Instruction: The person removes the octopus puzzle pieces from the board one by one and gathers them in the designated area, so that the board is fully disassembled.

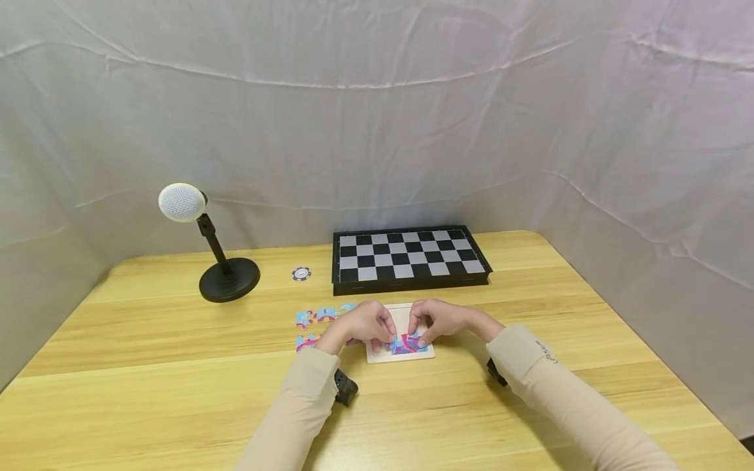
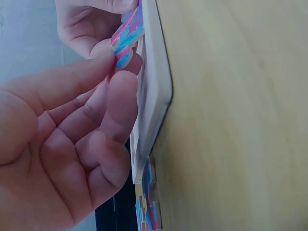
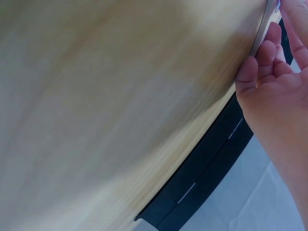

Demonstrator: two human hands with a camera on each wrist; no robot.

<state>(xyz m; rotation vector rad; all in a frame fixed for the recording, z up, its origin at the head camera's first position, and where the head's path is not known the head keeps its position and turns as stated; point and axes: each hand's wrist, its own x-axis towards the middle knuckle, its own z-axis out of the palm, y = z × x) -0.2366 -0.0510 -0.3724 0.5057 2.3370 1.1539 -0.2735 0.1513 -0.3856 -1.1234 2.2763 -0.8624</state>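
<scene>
A pale wooden puzzle tray (image 1: 406, 358) lies on the table, with pink, blue and purple jigsaw pieces (image 1: 406, 347) along its near side. My left hand (image 1: 366, 320) is over the tray's left part; in the left wrist view its thumb and index finger pinch a jigsaw piece (image 2: 127, 42), tilted above the tray. From the right, my right hand (image 1: 443, 318) reaches in with thumb and index finger bent around a piece at the tray's right side. Its fingertips are out of sight in the right wrist view. Loose jigsaw pieces (image 1: 326, 314) lie left of the tray, partly hidden by my left hand.
Behind the tray stands a black-framed checkered board (image 1: 406, 284). A round chip (image 1: 302, 274) lies to its left. Farther left is a round white mesh-headed thing (image 1: 182, 202) on a black stand (image 1: 230, 280). Pale cloth (image 1: 377, 131) surrounds the table's back and sides.
</scene>
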